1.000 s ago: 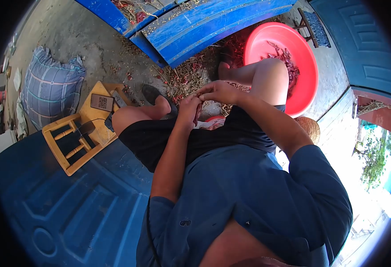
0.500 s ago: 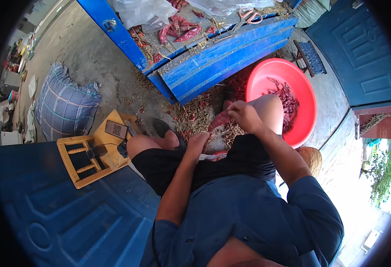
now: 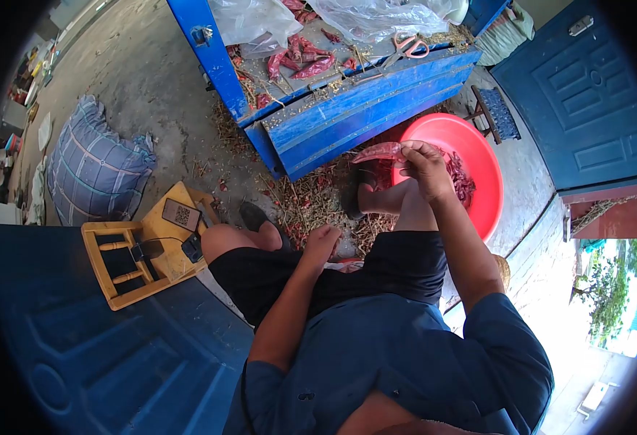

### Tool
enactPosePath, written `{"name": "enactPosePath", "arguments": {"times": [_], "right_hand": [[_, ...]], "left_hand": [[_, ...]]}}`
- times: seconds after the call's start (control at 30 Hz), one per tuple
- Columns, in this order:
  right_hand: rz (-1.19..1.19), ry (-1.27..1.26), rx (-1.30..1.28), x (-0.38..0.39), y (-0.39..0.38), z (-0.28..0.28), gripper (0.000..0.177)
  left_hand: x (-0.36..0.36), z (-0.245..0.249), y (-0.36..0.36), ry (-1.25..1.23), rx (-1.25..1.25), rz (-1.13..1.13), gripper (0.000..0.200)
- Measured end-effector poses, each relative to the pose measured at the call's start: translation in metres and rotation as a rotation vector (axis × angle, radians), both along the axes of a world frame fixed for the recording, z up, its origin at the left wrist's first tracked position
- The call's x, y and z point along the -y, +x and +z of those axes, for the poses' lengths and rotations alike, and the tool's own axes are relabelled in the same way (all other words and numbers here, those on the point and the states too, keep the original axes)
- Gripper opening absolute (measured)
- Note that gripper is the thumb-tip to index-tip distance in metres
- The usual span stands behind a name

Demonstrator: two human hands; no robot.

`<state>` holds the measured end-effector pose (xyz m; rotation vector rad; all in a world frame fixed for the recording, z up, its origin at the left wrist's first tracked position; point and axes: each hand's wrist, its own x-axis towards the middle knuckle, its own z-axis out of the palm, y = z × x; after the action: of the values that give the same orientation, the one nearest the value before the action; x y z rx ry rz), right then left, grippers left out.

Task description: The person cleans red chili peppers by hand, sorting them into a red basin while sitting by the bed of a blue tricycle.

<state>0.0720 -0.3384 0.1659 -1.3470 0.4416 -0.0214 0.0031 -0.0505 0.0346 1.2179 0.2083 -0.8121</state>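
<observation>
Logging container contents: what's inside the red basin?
Dark red peppers lie in the red basin. The right hand, holding another pepper, and the right leg cover part of the inside; what lies behind them or under the top peppers cannot be seen.

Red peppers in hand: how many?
1: the red pepper in the right hand, overlapping the pink basin's rim in this view. The curled left hand shows none, though one could be hidden.
</observation>
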Motion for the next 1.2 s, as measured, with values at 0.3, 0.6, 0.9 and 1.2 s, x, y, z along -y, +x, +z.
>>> {"name": "enactPosePath", "arguments": {"times": [0.3,0.6,0.9,1.2], "right_hand": [[-0.372,-0.987,-0.156,0.162,-0.007,-0.031,0.033],[0.109,-0.954,0.088,-0.069,0.223,0.045,0.063],[0.166,-1.274,-0.151,-0.089,0.270,0.040,0.046],[-0.034,-0.616,0.176,-0.078,0.212,0.031,0.036]], "left_hand": [[0.006,-0.014,0.014,0.020,0.002,0.053,0.018],[0.008,-0.008,0.010,0.009,0.018,0.044,0.019],[-0.021,-0.011,0.012,-0.021,0.004,0.171,0.020],[0.002,-0.023,0.005,-0.012,0.049,0.095,0.020]]}}
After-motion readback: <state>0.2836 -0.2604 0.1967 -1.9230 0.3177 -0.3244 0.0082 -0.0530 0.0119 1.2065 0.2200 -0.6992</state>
